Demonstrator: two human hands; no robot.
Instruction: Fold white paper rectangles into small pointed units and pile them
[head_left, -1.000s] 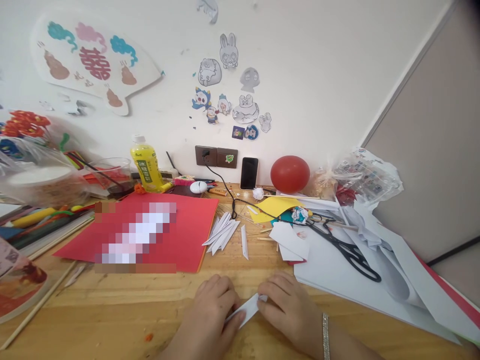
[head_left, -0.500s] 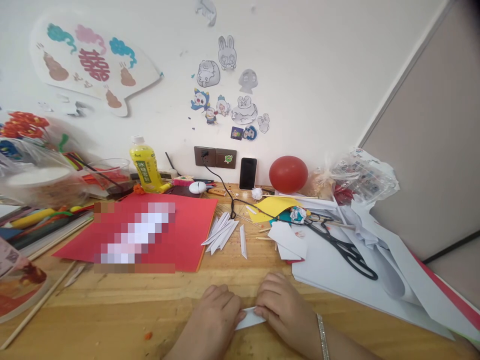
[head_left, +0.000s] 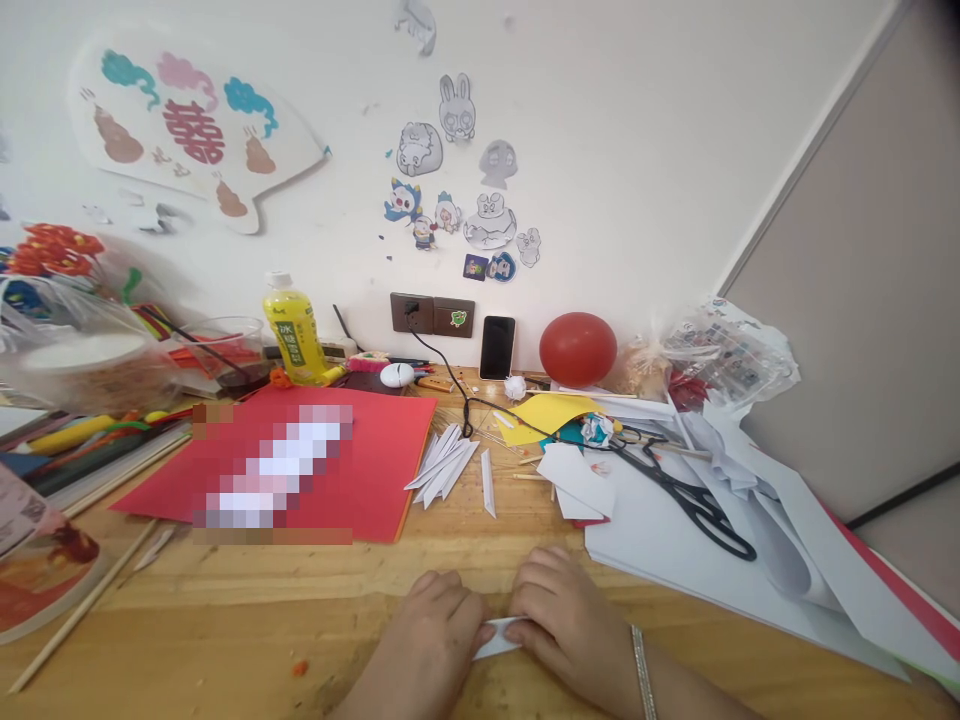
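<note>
Both my hands rest on the wooden table [head_left: 247, 620] at its near edge. A small folded white paper piece [head_left: 497, 637] lies flat between them. My left hand [head_left: 431, 635] presses its fingertips onto the paper's left end, fingers curled. From the right, my right hand [head_left: 566, 625], with a bracelet on the wrist, pinches the other end. Most of the paper is hidden under the fingers.
Several finished folded white strips [head_left: 446, 462] lie just beyond the hands. A red sheet [head_left: 375, 470] lies to the left, white sheets with black scissors [head_left: 694, 500] to the right. A yellow bottle [head_left: 292, 328], phone [head_left: 498, 347] and red balloon [head_left: 578, 348] stand by the wall.
The paper, tilted up between the fingers a second ago, now lies flat and lower on the table. My hands have closed in over it.
</note>
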